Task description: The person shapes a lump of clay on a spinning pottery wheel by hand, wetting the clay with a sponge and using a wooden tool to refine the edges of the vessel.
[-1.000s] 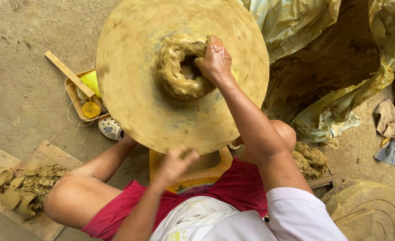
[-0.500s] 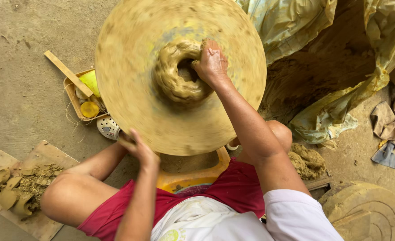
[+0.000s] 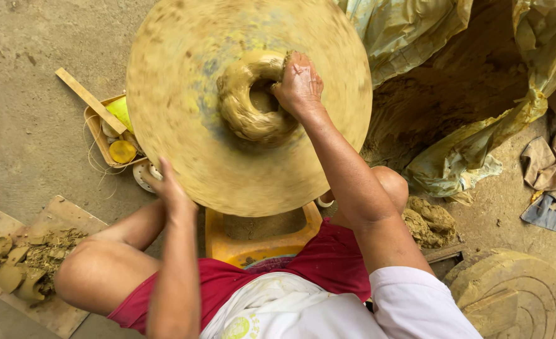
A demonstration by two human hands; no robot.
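A large round potter's wheel (image 3: 184, 125), smeared with clay and blurred by spinning, fills the middle of the head view. On its centre sits a thick ring of wet clay (image 3: 243, 110). My right hand (image 3: 300, 85) presses on the ring's right side, fingers curled over its wall. My left hand (image 3: 165, 185) rests against the wheel's near left rim, fingers bent, holding nothing that I can see.
An orange stool or stand (image 3: 253, 242) sits under the wheel. A small tray with a yellow sponge and wooden stick (image 3: 112, 129) lies left. A wooden board with clay scraps (image 3: 24, 263) is at lower left. Yellow plastic sheeting over clay (image 3: 454, 94) and a round disc (image 3: 516, 295) lie right.
My left hand has moved from below the wheel, left and up to its near left rim. The right hand stays on the clay ring as the wheel keeps turning.
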